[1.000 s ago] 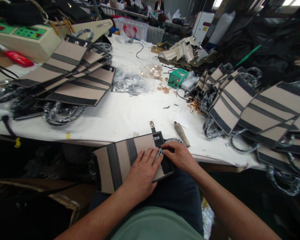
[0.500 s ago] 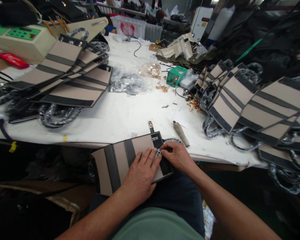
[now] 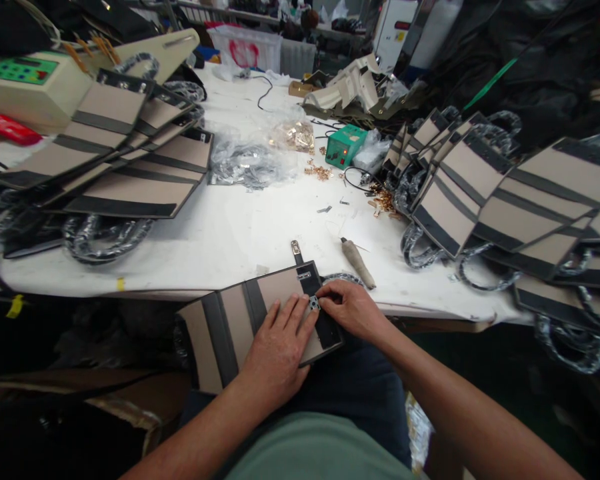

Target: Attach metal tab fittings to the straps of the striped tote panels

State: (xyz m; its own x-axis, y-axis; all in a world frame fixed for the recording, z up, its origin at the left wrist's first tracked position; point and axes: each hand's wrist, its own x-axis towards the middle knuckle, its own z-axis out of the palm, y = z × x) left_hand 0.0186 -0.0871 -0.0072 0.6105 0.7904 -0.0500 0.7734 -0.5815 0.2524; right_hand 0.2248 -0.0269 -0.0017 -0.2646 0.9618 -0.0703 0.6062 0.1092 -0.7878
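A beige panel with dark stripes (image 3: 235,313) rests on my lap against the table edge. My left hand (image 3: 279,343) lies flat on it, fingers stretched toward its dark right end. A small metal plate (image 3: 314,303) with holes sits on that dark end, by my left fingertips. My right hand (image 3: 353,309) has thumb and forefinger pinched at the plate's right side, touching it. A strap with a metal clasp (image 3: 296,249) sticks up from the panel's top edge. Beyond my right hand lies a tool with a wrapped handle (image 3: 359,264).
Striped panels with wrapped handles are stacked at the left (image 3: 145,177) and right (image 3: 455,190) of the white table (image 3: 260,230). Farther back are a green box (image 3: 346,145), a plastic bag of metal parts (image 3: 250,163) and loose gold pieces (image 3: 319,173).
The view has shifted slightly, so the table things appear a little further left and the near stacks with them. Both hands keep nearly the same place on the panel.
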